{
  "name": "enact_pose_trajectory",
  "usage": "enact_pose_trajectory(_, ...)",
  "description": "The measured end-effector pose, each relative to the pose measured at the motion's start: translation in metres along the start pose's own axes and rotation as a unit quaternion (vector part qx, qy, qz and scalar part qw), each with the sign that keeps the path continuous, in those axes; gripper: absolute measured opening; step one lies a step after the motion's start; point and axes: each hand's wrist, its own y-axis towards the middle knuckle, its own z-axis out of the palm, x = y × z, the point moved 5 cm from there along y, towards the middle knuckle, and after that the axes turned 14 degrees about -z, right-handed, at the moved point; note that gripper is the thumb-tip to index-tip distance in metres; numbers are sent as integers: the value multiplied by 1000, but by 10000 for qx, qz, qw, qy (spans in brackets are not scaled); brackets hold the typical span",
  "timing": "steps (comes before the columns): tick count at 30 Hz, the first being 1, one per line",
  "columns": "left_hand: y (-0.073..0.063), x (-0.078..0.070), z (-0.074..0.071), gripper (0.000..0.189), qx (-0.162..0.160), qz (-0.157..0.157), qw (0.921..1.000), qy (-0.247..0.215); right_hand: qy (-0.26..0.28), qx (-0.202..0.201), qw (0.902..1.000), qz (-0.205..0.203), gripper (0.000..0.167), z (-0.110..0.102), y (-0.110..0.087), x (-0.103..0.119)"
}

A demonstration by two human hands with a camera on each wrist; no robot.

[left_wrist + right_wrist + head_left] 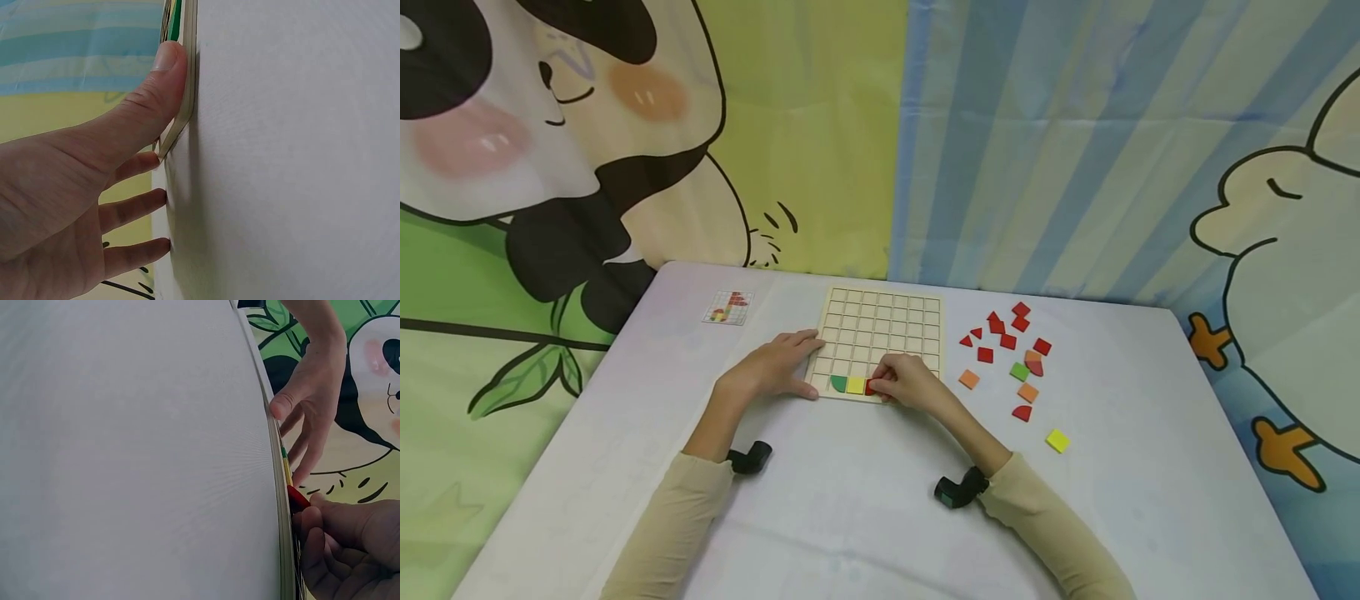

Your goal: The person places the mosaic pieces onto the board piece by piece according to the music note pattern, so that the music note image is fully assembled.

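A wooden grid board lies on the table. My left hand rests at its left edge, thumb near the lower left corner and fingers spread. In the left wrist view that thumb touches the board's rim. My right hand pinches a red tile between thumb and finger over the bottom row; its full shape is hidden by the fingers. Left of it in that row sit a yellow square tile and a green quarter-round tile.
Right of the board lie several loose red tiles, orange squares, a green square and a yellow square. A pattern card with a coloured grid figure lies at the back left. A printed curtain hangs behind the table.
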Motion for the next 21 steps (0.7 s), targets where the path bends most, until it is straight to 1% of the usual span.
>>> enact_pose_trajectory(5,0,0,0,95,16,-22,10000,4,-280,34,9996,-81,10,-1,2,0)
enact_pose_trajectory(13,0,-2,1,95,6,11,10000,-33,-774,162,9968,148,10,-2,3,-4)
enact_pose_trajectory(17,1,-1,1,94,-6,11,10000,-61,-899,179,9956,169,13,-1,4,-2)
enact_pose_trajectory(21,1,-1,0,94,-26,19,10000,-58,-869,258,9957,207,14,-4,5,-1)
